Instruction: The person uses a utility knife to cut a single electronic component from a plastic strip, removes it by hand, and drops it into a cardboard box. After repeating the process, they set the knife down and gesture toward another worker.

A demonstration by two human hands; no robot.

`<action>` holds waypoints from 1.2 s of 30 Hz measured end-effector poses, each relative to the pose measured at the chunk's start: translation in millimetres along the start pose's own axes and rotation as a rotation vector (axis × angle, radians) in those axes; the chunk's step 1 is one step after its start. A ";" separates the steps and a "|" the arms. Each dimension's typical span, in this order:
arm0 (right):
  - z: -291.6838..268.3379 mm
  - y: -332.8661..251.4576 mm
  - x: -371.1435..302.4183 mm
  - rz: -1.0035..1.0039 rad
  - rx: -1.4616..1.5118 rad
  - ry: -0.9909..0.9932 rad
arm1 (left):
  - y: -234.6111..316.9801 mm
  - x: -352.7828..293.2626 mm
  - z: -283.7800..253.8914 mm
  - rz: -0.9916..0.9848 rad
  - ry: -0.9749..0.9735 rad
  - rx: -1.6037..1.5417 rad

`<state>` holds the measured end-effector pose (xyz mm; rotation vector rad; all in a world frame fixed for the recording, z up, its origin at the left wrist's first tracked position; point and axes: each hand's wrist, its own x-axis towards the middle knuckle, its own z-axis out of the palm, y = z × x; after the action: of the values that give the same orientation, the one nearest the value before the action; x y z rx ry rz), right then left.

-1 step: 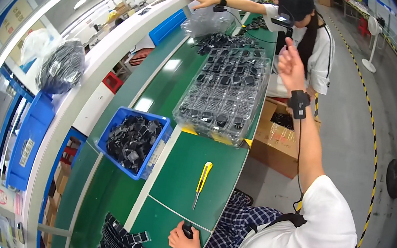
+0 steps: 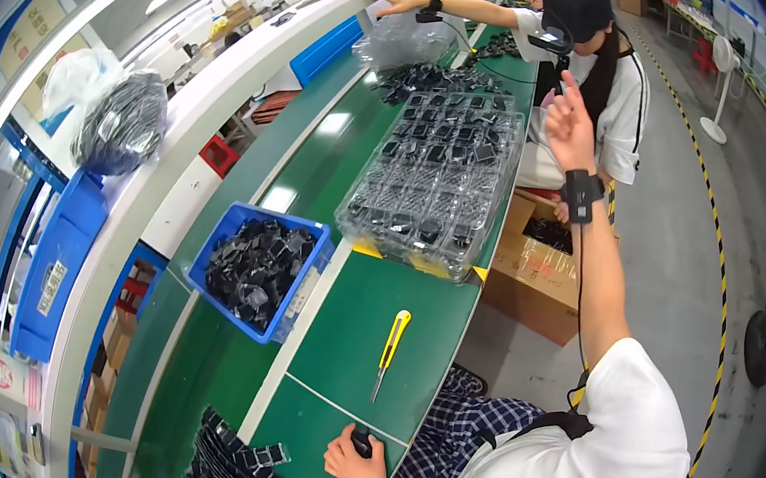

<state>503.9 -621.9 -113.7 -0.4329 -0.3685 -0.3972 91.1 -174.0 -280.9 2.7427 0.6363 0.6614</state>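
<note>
left hand point(image 2: 360, 468) rests low on the green table point(image 2: 361, 333), fingers curled tight around a small black part point(image 2: 362, 443) pressed to the near edge of the table. just to its left lies a heap of black parts in clear sleeves point(image 2: 236, 471), near but not touching the hand. a yellow knife point(image 2: 392, 342) lies farther up the table, apart from the hand, blade end pointing back toward it. left of the knife sits a blue bin point(image 2: 249, 265) full of black parts. beyond both, a stack of clear trays point(image 2: 439, 184) holding black parts spreads across the table, with a loose pile of black parts point(image 2: 423, 78) behind it.

right hand point(image 2: 568, 118) is raised in the air off the right side of the table, fingers loosely apart and holding nothing, a black strap point(image 2: 583, 190) on the wrist. below the arm, on the floor, stands an open cardboard box point(image 2: 534, 264). past the hand sits another person point(image 2: 590, 63) in a white shirt, one arm stretched out to the white shelf point(image 2: 228, 93). on that shelf farther left lies a bag of black cable point(image 2: 122, 123).
</note>
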 end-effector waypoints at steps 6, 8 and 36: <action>-82.7 -25.1 39.5 -0.011 0.548 -0.015 | -5.1 0.2 -2.0 0.005 -0.018 -0.041; -88.4 -25.1 36.4 -0.042 0.461 -0.034 | -5.1 -1.0 -2.0 0.026 -0.014 -0.052; 16.7 150.6 -151.6 -0.126 -2.169 -0.810 | -7.8 -4.6 3.0 0.056 0.020 -0.079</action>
<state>436.1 -444.5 -213.0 -2.7496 -0.6312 -0.6163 86.1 -169.8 -287.9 2.6927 0.5274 0.7120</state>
